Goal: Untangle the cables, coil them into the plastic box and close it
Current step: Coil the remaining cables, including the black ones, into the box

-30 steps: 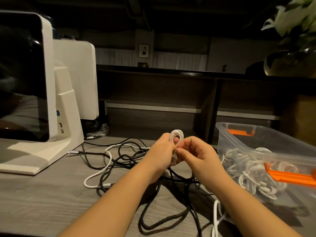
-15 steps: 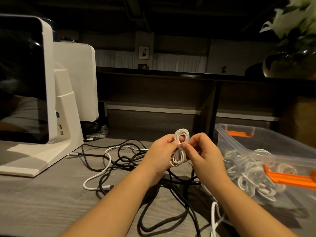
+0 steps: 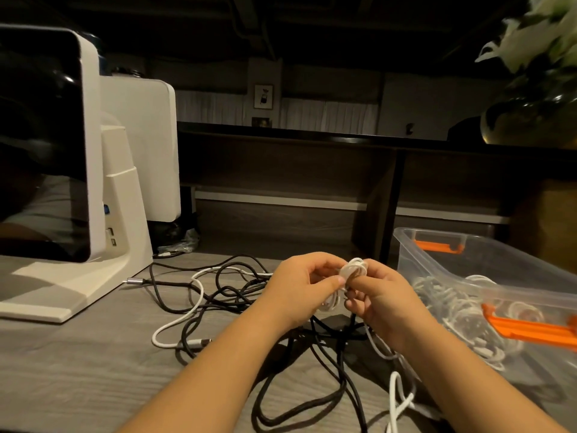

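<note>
White coil (image 3: 352, 270) pinched between our left hand (image 3: 299, 289) and right hand (image 3: 382, 300), black cables (image 3: 312, 345) tangled on our bench (image 3: 78, 364), clear box (image 3: 487, 282) just right.

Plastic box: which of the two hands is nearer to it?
Right. The right hand is just left of the plastic box; the left hand is farther left, across the white coil both hold.

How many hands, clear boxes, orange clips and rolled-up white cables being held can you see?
Hands: 2, the left hand and the right hand
Clear plastic box: 1
Orange clips: 2, the far clip and the near clip
Coiled white cable pinched between both hands: 1
Total: 6
</note>
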`<state>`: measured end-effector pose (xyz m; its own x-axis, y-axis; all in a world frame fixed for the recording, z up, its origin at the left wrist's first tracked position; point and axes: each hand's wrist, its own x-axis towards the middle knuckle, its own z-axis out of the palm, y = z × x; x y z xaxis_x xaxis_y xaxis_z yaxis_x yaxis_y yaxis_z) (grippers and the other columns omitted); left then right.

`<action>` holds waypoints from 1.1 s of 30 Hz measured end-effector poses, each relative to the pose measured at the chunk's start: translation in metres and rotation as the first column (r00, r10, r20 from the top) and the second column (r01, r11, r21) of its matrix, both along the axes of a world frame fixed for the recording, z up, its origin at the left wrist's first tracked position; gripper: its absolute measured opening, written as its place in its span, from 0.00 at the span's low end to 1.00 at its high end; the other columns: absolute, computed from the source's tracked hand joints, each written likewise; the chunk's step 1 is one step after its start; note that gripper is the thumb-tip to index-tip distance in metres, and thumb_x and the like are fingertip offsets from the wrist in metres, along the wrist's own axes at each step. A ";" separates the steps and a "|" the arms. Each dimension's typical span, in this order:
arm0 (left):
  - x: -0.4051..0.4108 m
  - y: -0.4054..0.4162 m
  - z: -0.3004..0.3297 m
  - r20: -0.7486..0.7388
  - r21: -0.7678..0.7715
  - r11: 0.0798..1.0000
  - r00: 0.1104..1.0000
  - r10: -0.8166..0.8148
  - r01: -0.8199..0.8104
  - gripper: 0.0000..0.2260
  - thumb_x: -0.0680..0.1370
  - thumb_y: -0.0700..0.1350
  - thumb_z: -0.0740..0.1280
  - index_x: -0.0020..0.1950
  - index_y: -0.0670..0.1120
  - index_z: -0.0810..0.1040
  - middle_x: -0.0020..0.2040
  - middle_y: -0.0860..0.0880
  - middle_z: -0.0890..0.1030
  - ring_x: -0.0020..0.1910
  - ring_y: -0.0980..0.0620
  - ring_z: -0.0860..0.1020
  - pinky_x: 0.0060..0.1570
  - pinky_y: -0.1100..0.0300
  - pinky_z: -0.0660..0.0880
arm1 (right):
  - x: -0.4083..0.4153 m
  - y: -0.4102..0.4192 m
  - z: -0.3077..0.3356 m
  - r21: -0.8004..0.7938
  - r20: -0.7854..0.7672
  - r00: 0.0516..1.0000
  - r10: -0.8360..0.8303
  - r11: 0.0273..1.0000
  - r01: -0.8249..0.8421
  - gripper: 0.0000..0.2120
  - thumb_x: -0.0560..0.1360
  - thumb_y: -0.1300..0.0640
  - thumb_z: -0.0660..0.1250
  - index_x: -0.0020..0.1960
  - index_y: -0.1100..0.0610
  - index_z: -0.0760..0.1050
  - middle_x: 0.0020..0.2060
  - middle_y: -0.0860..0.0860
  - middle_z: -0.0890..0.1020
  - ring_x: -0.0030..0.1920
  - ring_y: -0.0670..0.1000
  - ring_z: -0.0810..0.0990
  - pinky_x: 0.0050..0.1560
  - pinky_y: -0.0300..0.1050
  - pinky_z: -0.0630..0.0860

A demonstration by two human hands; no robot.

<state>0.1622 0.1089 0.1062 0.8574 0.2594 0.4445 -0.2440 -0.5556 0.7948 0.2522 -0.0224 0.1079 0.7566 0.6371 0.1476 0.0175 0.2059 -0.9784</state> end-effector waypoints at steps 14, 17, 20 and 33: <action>0.010 -0.010 0.022 -0.019 0.207 0.977 0.999 0.044 -0.039 0.12 0.76 0.47 0.73 0.57 0.58 0.78 0.51 0.60 0.81 0.51 0.63 0.78 0.50 0.67 0.73 | -0.002 -0.024 0.051 -0.279 0.884 0.466 -0.010 0.789 0.548 0.05 0.74 0.59 0.71 0.43 0.50 0.77 0.38 0.47 0.80 0.40 0.48 0.78 0.39 0.45 0.76; 0.018 -0.025 0.042 -0.022 0.245 0.970 1.000 -0.001 0.006 0.12 0.75 0.47 0.74 0.55 0.58 0.78 0.48 0.60 0.81 0.47 0.64 0.78 0.46 0.68 0.72 | -0.004 -0.045 0.084 -0.297 0.954 0.245 0.175 0.680 0.671 0.05 0.74 0.57 0.71 0.46 0.47 0.80 0.42 0.47 0.82 0.46 0.50 0.79 0.47 0.48 0.77; 0.031 -0.039 0.062 0.017 0.295 0.956 1.000 -0.011 0.005 0.11 0.75 0.47 0.74 0.54 0.57 0.78 0.47 0.60 0.80 0.44 0.66 0.77 0.45 0.68 0.71 | 0.000 -0.067 0.110 -0.318 0.947 0.195 0.257 0.646 0.694 0.06 0.76 0.56 0.70 0.52 0.49 0.82 0.45 0.48 0.82 0.46 0.51 0.79 0.46 0.45 0.75; 0.103 -0.110 0.088 -0.093 0.473 0.880 0.996 0.005 0.040 0.22 0.78 0.44 0.71 0.71 0.55 0.72 0.69 0.52 0.75 0.68 0.51 0.73 0.62 0.57 0.72 | 0.058 -0.132 0.106 -0.395 0.916 0.323 0.237 0.390 0.832 0.15 0.77 0.49 0.67 0.60 0.55 0.81 0.49 0.54 0.82 0.49 0.53 0.79 0.45 0.41 0.68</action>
<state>0.2650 -0.0009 0.1941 0.9016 0.0218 0.4320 -0.1975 -0.8677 0.4561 0.3107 -0.1545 0.2135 0.7080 0.5593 0.4312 0.6182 -0.7860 0.0043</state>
